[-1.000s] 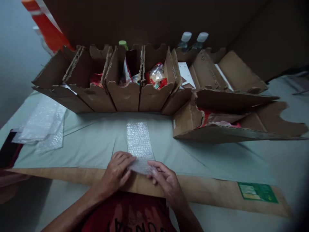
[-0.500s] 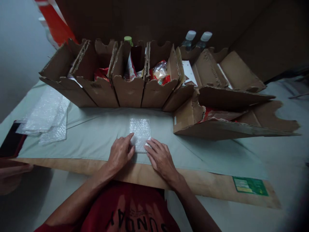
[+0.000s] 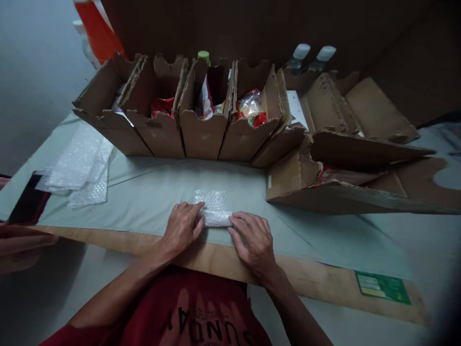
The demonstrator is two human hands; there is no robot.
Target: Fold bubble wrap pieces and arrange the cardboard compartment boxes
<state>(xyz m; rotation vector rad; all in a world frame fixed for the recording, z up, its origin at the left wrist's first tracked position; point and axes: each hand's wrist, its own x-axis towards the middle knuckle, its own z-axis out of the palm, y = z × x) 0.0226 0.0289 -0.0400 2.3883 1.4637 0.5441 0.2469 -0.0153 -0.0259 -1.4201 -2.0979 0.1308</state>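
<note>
A small piece of bubble wrap (image 3: 212, 199) lies on the cloth in front of me, its near part folded or rolled into a thicker band. My left hand (image 3: 184, 226) grips the band's left end between thumb and fingers. At the opposite end, my right hand (image 3: 253, 240) pinches the band with thumb and fingertips. Whether anything is wrapped inside the band, I cannot tell. More sheets of bubble wrap (image 3: 81, 161) lie in a loose stack on the left of the table.
Cardboard bins (image 3: 201, 134) with packets in them stand in a row behind my hands. Another cardboard bin (image 3: 345, 197) lies angled at the right. Two white-capped bottles (image 3: 300, 52) stand behind. A dark, red-edged flat object (image 3: 27, 199) lies at the left edge.
The near part of the bubble wrap has been folded or rolled over, so the flat part is shorter. Both hands have shifted with it, and the view has moved slightly.
</note>
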